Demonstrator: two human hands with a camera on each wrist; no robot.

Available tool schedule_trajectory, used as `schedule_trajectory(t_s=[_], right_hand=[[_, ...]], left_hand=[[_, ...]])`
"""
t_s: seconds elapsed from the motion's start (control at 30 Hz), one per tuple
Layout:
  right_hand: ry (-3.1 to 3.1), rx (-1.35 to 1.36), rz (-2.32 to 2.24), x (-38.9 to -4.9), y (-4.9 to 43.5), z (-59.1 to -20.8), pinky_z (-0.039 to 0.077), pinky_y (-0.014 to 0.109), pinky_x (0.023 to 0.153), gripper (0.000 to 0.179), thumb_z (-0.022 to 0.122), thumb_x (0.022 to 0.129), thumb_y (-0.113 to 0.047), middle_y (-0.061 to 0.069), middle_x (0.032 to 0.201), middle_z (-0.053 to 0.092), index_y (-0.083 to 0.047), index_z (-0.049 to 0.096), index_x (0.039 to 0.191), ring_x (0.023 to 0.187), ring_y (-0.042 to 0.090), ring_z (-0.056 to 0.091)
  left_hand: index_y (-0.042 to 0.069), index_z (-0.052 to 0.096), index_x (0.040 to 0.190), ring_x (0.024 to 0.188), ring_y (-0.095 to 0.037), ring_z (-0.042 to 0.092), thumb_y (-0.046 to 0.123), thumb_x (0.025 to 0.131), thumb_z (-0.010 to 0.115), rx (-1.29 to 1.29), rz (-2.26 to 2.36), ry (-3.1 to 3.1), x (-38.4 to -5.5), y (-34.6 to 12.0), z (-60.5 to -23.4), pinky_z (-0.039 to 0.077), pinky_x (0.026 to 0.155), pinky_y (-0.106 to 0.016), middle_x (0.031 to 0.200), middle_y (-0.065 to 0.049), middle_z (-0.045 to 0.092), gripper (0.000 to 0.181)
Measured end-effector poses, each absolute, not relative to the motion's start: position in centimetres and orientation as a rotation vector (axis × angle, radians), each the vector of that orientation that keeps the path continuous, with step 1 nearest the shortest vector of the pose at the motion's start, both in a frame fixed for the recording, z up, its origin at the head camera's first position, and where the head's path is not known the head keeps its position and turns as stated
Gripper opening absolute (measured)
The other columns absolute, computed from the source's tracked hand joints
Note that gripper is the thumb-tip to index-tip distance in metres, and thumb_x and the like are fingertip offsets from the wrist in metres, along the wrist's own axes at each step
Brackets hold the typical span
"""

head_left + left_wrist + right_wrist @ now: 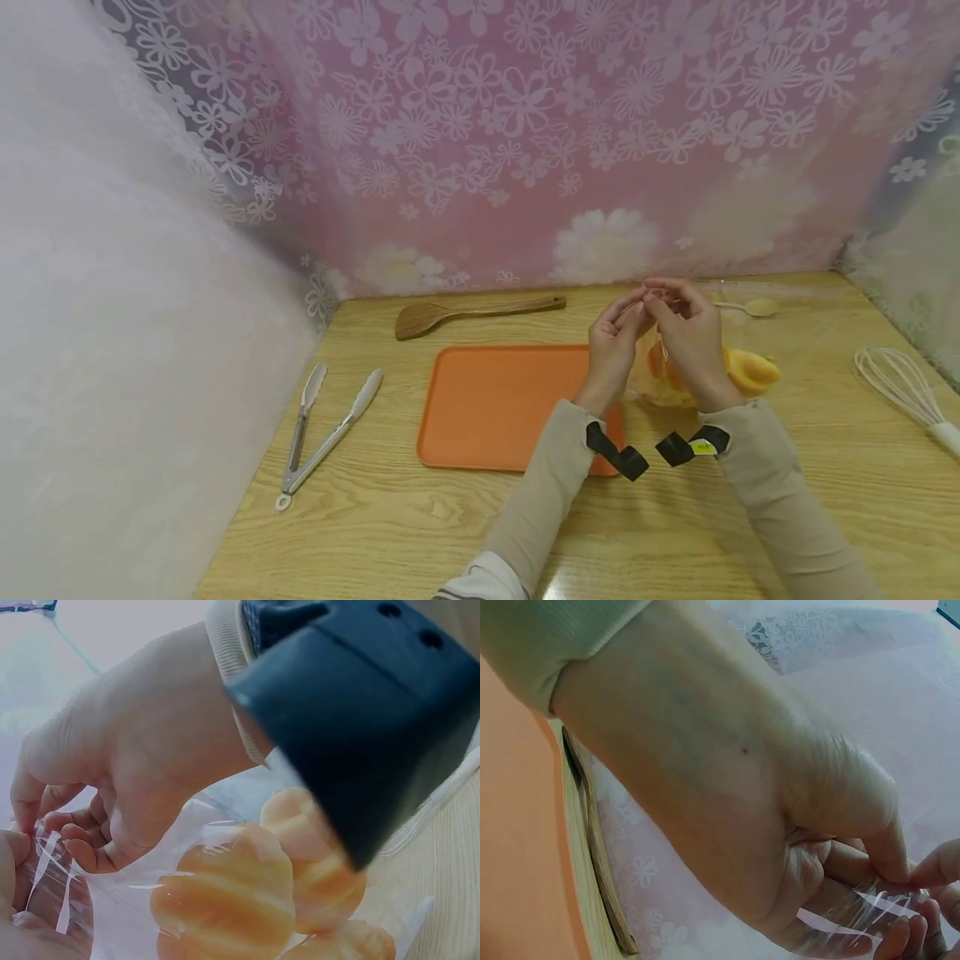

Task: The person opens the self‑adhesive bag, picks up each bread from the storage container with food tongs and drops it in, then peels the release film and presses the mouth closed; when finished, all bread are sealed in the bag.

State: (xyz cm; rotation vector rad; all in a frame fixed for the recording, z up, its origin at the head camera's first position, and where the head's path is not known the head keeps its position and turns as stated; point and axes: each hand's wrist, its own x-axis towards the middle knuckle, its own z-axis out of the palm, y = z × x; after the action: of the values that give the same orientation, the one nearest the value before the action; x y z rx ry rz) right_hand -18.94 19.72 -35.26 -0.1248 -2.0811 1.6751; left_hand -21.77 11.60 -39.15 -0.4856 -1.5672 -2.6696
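Note:
Both hands meet above the right part of the table, gripping the gathered top of a clear plastic bag. My left hand pinches the plastic with thumb and fingers; the right wrist view shows it close up. Facing it, my right hand has its fingers curled at the same bunched plastic, fingertips of the two hands nearly touching. Several golden bread rolls lie in the bag below, partly hidden by the right hand and wrist in the head view. White streaks show on the gathered plastic.
An orange tray lies left of the bag, partly under the left forearm. Behind it is a wooden spatula; metal tongs lie spread at far left. A light spoon is behind the rolls, a whisk at far right.

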Motion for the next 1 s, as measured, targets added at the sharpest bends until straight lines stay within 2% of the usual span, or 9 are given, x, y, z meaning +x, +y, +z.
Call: schedule_trajectory(t_s=[0.07, 0.23, 0.33, 0.57, 0.7, 0.83, 0.93, 1.0], right_hand=[[-2.078, -0.13, 1.681, -18.9, 19.7, -35.3, 0.043, 0.012, 0.059, 0.026, 0.06, 0.096, -0.019, -0.015, 0.086, 0.052, -0.004, 0.066, 0.117, 0.073, 0.004, 0.048], [-2.062, -0.123, 1.671, -19.0, 19.6, -35.4, 0.042, 0.011, 0.059, 0.024, 0.06, 0.097, -0.021, -0.017, 0.086, 0.053, -0.006, 0.068, 0.114, 0.073, 0.003, 0.048], [-2.056, -0.063, 1.619, -19.0, 19.6, -35.6, 0.041, 0.011, 0.061, 0.025, 0.061, 0.097, -0.02, -0.018, 0.087, 0.053, -0.003, 0.068, 0.114, 0.075, 0.001, 0.049], [-2.029, 0.106, 1.292, -19.5, 19.7, -36.3, 0.039, 0.005, 0.064, 0.019, 0.064, 0.093, -0.005, -0.021, 0.088, 0.045, 0.005, 0.07, 0.108, 0.075, -0.006, 0.046], [-1.997, 0.12, 1.203, -19.7, 19.7, -36.5, 0.038, 0.002, 0.063, 0.016, 0.064, 0.093, -0.003, -0.024, 0.088, 0.042, 0.008, 0.07, 0.103, 0.071, -0.012, 0.045], [-1.996, 0.065, 1.256, -19.6, 19.8, -36.3, 0.039, 0.003, 0.063, 0.018, 0.062, 0.094, -0.005, -0.022, 0.088, 0.042, 0.011, 0.068, 0.101, 0.071, -0.01, 0.046], [-2.005, -0.003, 1.409, -19.4, 19.8, -35.9, 0.04, 0.006, 0.064, 0.018, 0.058, 0.097, -0.008, -0.019, 0.088, 0.044, 0.008, 0.065, 0.1, 0.074, -0.005, 0.048], [-1.987, -0.05, 1.565, -19.3, 19.9, -35.7, 0.041, 0.008, 0.065, 0.014, 0.057, 0.098, -0.011, -0.017, 0.087, 0.047, -0.001, 0.066, 0.097, 0.075, -0.003, 0.049]], left_hand=[[-0.008, 0.059, 0.127, 0.103, -0.019, 0.069, 0.005, 0.1, 0.052, -0.476, -2.673, -1.576, -21.8, 11.5, -39.2, 0.053, 0.095, -0.034, 0.123, -0.032, 0.059, 0.031], [-0.008, 0.059, 0.128, 0.115, -0.044, 0.06, 0.005, 0.1, 0.052, -0.464, -2.684, -1.595, -21.8, 11.4, -39.1, 0.053, 0.096, -0.034, 0.123, -0.032, 0.059, 0.031], [-0.008, 0.058, 0.128, 0.117, -0.05, 0.055, 0.006, 0.1, 0.052, -0.49, -2.674, -1.588, -21.8, 11.4, -39.1, 0.052, 0.097, -0.033, 0.123, -0.033, 0.059, 0.031], [-0.009, 0.059, 0.126, 0.114, -0.05, 0.057, 0.006, 0.1, 0.052, -0.508, -2.635, -1.607, -21.8, 11.2, -39.3, 0.053, 0.095, -0.033, 0.121, -0.034, 0.06, 0.031], [-0.009, 0.059, 0.126, 0.113, -0.049, 0.059, 0.006, 0.1, 0.052, -0.494, -2.607, -1.651, -21.7, 11.3, -39.2, 0.053, 0.095, -0.034, 0.12, -0.033, 0.06, 0.031], [-0.007, 0.062, 0.124, 0.112, -0.046, 0.061, 0.007, 0.1, 0.053, -0.471, -2.577, -1.702, -21.6, 11.5, -39.3, 0.054, 0.093, -0.03, 0.119, -0.03, 0.063, 0.029], [-0.006, 0.063, 0.124, 0.115, -0.042, 0.062, 0.008, 0.1, 0.053, -0.474, -2.572, -1.719, -21.5, 11.6, -39.3, 0.053, 0.092, -0.025, 0.121, -0.028, 0.063, 0.029], [-0.006, 0.062, 0.124, 0.117, -0.041, 0.061, 0.008, 0.1, 0.053, -0.492, -2.581, -1.71, -21.3, 11.6, -39.4, 0.053, 0.093, -0.025, 0.123, -0.028, 0.063, 0.03]])
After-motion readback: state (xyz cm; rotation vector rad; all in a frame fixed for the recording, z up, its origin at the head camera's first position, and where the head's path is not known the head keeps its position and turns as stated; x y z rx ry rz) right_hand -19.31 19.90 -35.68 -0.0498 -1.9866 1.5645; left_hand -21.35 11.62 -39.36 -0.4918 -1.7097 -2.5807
